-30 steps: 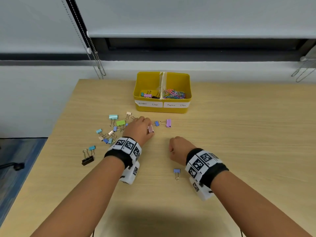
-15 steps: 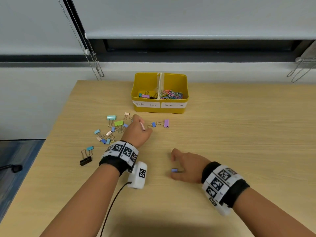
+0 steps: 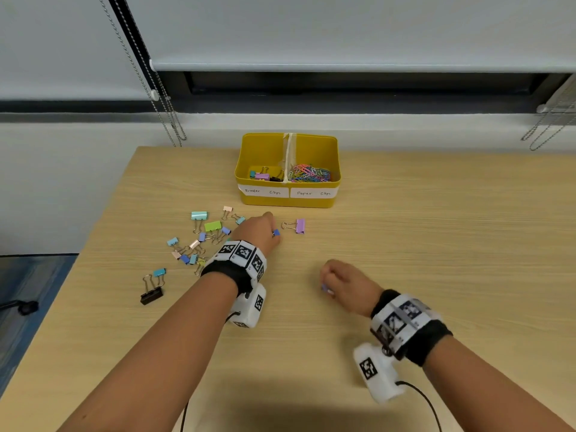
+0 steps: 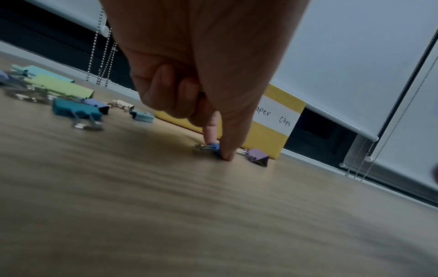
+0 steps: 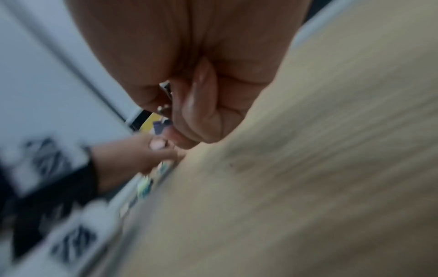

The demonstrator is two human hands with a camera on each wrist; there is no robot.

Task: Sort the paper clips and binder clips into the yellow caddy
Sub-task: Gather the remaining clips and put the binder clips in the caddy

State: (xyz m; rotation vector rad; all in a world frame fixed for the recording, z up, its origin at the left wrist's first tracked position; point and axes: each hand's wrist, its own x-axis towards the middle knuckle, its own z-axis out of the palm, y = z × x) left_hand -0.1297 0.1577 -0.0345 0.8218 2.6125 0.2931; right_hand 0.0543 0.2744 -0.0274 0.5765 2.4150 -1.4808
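The yellow caddy (image 3: 288, 202) stands at the table's far side, with binder clips in its left compartment and paper clips (image 3: 310, 174) in its right. My left hand (image 3: 271, 229) is down on the table. Its thumb and forefinger pinch a small blue binder clip (image 4: 214, 146) that lies there, and its other fingers are curled. A purple binder clip (image 3: 300, 226) lies just to the right of it. My right hand (image 3: 328, 283) is nearer me, above the table. Its curled fingers hold a pale blue binder clip (image 5: 160, 126).
Several coloured binder clips (image 3: 199, 241) lie scattered left of my left hand. A black binder clip (image 3: 151, 296) and a small blue one lie nearer the left edge. Blind cords (image 3: 170, 120) hang behind the table at the far left.
My right hand has closed on the pale blue clip and lifted it off the table. My left hand has reached right and pinched the small blue clip beside the purple one.
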